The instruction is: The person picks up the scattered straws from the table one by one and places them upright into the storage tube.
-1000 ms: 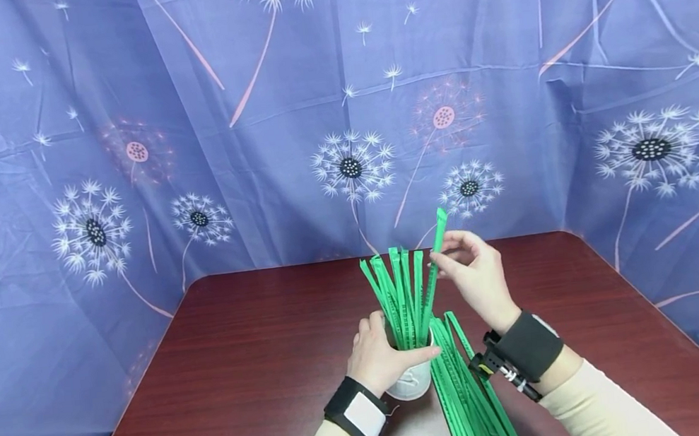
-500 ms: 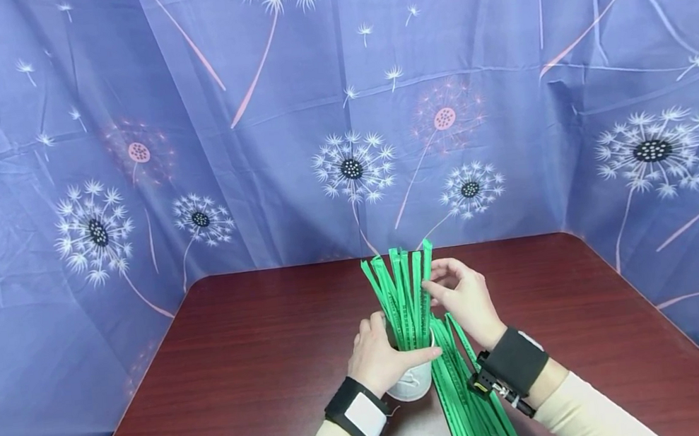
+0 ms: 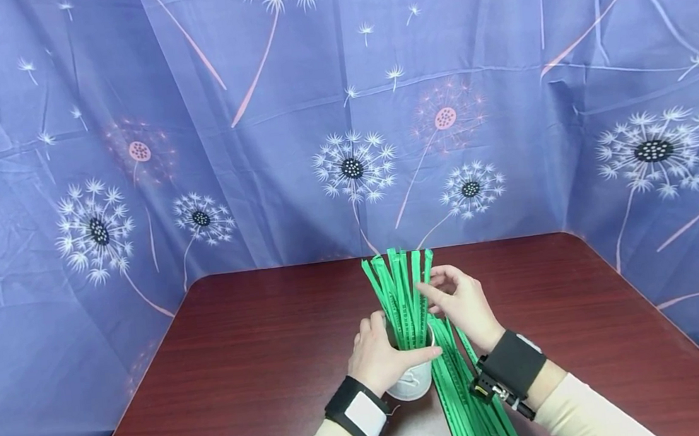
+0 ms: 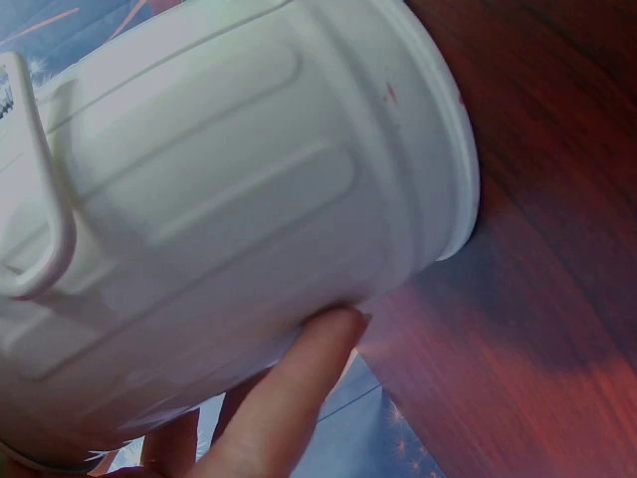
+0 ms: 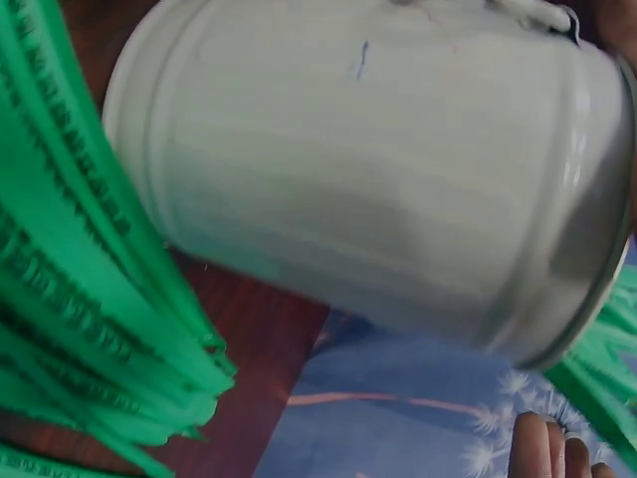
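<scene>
On the left, the left hand (image 3: 380, 357) curls its fingers round the white bucket (image 3: 410, 385), upright on the worktop (image 3: 273, 347). Standing green sticks (image 3: 405, 311) fan out of it: that share's in. Just beside lies a pile of loose green sticks (image 3: 461, 401), plenty left by the look of it. And the right hand (image 3: 467, 305) is at the rightmost standing stick; pinching or released, can't tell.

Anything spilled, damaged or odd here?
Nothing looks spilled or broken. Only the white bucket stands out: a blue streak shows in the right wrist view, a small red fleck in the left, stray-looking on its plain surface.
</scene>
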The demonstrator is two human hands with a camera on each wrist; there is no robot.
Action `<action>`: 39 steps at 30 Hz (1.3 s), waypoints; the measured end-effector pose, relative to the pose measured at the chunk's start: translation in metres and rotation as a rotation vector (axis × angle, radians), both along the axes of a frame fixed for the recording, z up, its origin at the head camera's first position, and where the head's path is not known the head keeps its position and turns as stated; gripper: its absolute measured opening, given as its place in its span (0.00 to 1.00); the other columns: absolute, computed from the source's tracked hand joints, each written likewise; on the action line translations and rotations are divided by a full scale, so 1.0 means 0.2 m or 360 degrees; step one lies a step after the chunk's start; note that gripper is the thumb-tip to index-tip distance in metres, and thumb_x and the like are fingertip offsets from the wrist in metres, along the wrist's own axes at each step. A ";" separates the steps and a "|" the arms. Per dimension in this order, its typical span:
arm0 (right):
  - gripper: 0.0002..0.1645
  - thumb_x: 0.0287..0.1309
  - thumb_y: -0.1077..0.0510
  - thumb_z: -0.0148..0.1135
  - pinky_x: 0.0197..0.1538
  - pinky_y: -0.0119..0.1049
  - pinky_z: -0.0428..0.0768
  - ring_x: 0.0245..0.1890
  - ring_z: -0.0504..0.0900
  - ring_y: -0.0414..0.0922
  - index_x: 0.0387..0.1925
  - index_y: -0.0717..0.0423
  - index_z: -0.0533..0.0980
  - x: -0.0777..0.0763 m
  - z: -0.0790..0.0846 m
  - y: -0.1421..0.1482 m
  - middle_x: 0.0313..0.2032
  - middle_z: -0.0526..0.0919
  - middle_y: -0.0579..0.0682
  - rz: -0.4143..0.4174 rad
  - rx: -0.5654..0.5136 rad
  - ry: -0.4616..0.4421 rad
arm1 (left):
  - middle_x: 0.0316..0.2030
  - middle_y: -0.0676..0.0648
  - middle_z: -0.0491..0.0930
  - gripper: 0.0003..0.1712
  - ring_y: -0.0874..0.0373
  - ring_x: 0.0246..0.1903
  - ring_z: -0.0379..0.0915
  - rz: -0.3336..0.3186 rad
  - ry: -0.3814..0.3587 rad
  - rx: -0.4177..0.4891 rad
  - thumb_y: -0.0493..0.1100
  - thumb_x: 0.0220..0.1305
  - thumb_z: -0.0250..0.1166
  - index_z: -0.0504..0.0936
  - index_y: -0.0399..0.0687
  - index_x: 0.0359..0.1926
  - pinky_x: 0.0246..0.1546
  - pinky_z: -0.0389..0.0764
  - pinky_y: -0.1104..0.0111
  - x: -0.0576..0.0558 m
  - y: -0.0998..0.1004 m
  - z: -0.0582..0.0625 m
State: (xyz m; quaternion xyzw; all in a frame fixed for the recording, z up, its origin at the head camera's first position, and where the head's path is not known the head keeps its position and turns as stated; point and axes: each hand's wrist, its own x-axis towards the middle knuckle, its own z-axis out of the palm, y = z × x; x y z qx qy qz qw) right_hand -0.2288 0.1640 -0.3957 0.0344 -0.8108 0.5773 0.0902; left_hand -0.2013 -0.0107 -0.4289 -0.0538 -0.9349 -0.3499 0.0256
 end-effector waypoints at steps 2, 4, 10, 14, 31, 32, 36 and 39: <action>0.29 0.66 0.41 0.60 0.38 0.41 0.86 0.31 0.86 0.46 0.56 0.60 0.74 -0.01 0.00 0.02 0.42 0.82 0.60 -0.0020 -0.0042 0.0013 | 0.50 0.43 0.74 0.63 0.48 0.46 0.75 0.0001 -0.0007 -0.0004 0.82 0.28 0.71 0.69 0.48 0.61 0.33 0.78 0.55 0.00 0.00 0.00; 0.33 0.67 0.35 0.55 0.38 0.40 0.86 0.32 0.86 0.47 0.56 0.58 0.74 -0.02 0.00 0.05 0.40 0.82 0.59 -0.0047 -0.0061 0.0022 | 0.50 0.43 0.74 0.64 0.48 0.47 0.75 0.0003 -0.0015 -0.0006 0.82 0.28 0.71 0.69 0.48 0.61 0.34 0.78 0.55 0.00 0.00 0.00; 0.29 0.71 0.39 0.52 0.37 0.39 0.86 0.32 0.86 0.49 0.55 0.60 0.76 -0.05 -0.06 0.15 0.41 0.85 0.60 -0.0122 0.0179 -0.0038 | 0.52 0.42 0.74 0.65 0.47 0.48 0.75 -0.0001 -0.0023 0.0002 0.82 0.29 0.71 0.67 0.47 0.64 0.35 0.79 0.53 0.00 0.00 0.00; 0.22 0.67 0.57 0.58 0.35 0.39 0.83 0.33 0.86 0.50 0.56 0.66 0.74 -0.04 -0.14 0.21 0.47 0.83 0.65 -0.0074 0.0569 -0.0206 | 0.52 0.43 0.73 0.65 0.48 0.47 0.74 -0.0004 -0.0032 0.0011 0.81 0.29 0.72 0.67 0.47 0.64 0.34 0.78 0.53 0.00 0.00 0.00; 0.12 0.49 0.71 0.58 0.18 0.38 0.79 0.14 0.77 0.48 0.40 0.68 0.74 -0.01 -0.32 0.25 0.24 0.75 0.57 0.0081 0.1002 -0.0611 | 0.53 0.44 0.73 0.65 0.48 0.47 0.73 0.0004 -0.0050 0.0037 0.81 0.29 0.72 0.67 0.48 0.65 0.34 0.78 0.53 0.01 -0.01 0.01; 0.12 0.49 0.71 0.58 0.18 0.38 0.79 0.13 0.77 0.48 0.39 0.68 0.73 0.00 -0.32 0.25 0.23 0.74 0.57 0.0085 0.0985 -0.0617 | 0.53 0.44 0.73 0.65 0.48 0.47 0.74 0.0005 -0.0049 0.0038 0.81 0.29 0.72 0.67 0.48 0.65 0.34 0.78 0.53 0.01 -0.01 0.01; 0.11 0.48 0.71 0.58 0.16 0.38 0.77 0.11 0.74 0.46 0.36 0.66 0.71 0.01 -0.32 0.26 0.22 0.72 0.56 0.0107 0.0928 -0.0657 | 0.53 0.44 0.73 0.65 0.48 0.47 0.74 0.0004 -0.0046 0.0039 0.80 0.29 0.72 0.67 0.48 0.65 0.34 0.78 0.53 0.01 0.00 0.00; 0.11 0.48 0.70 0.57 0.15 0.35 0.73 0.10 0.68 0.44 0.35 0.64 0.68 0.01 -0.31 0.26 0.24 0.71 0.57 0.0136 0.0918 -0.0705 | 0.54 0.43 0.73 0.65 0.48 0.47 0.74 0.0004 -0.0042 0.0041 0.80 0.30 0.73 0.67 0.48 0.65 0.34 0.78 0.53 0.01 0.00 0.00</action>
